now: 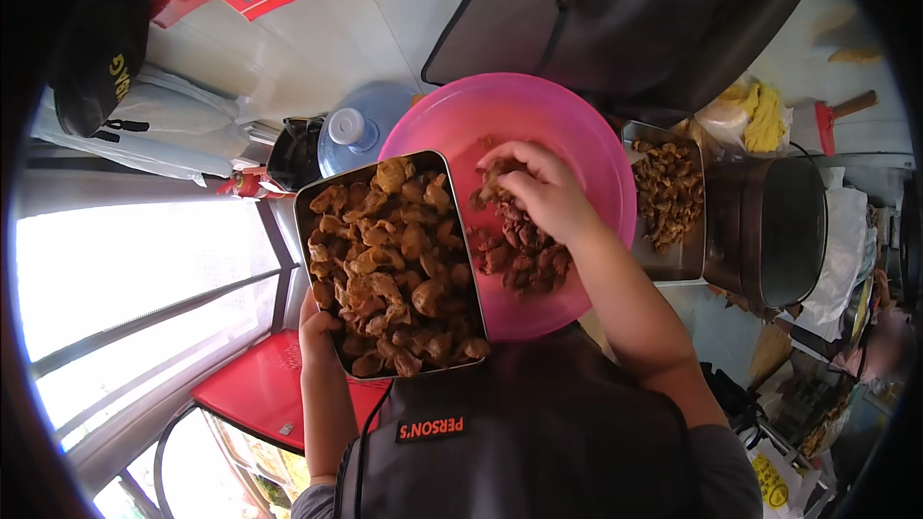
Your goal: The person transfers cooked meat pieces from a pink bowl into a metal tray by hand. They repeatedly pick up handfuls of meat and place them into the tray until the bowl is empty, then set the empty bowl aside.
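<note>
My left hand (317,328) grips the lower left edge of a rectangular metal tray (479,317) heaped with brown cooked meat pieces (389,252). The tray is held beside and partly over a large pink plastic basin (606,158). Inside the basin lies a loose pile of darker reddish-brown meat pieces (537,259). Above that pile, my right hand (544,187) holds some meat pieces (492,184) between its bent fingers and thumb.
To the right stand a second metal tray (670,267) with smaller brown pieces and a dark metal container (764,231). A blue water jug (346,148) is behind the held tray. A red table top (252,389) lies at lower left, by a bright window (144,267).
</note>
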Motion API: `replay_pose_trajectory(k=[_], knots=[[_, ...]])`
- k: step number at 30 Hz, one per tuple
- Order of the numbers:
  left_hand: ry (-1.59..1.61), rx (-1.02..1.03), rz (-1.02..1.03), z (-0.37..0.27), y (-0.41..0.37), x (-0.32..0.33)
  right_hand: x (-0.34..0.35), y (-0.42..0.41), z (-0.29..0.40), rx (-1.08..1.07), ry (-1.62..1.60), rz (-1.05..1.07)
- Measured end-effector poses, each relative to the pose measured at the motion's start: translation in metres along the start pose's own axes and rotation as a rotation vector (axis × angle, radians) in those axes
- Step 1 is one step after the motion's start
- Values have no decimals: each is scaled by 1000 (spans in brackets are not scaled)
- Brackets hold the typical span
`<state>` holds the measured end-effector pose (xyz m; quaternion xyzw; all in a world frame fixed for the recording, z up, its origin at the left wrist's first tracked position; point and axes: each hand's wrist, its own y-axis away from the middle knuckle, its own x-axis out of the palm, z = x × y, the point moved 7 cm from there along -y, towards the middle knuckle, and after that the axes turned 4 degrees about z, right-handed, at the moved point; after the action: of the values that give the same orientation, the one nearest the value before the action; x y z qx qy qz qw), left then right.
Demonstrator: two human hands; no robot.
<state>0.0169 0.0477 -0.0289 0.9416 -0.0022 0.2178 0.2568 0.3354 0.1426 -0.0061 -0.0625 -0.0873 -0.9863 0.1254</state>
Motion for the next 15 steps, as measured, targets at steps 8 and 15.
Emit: replay_pose_trajectory(k=[8, 15], knots=[[-4, 28, -56, -9, 1, 7, 100, 30, 90, -382, 397, 228], [-25, 36, -70, 9, 0, -24, 36, 23, -35, 105, 1008, 317]])
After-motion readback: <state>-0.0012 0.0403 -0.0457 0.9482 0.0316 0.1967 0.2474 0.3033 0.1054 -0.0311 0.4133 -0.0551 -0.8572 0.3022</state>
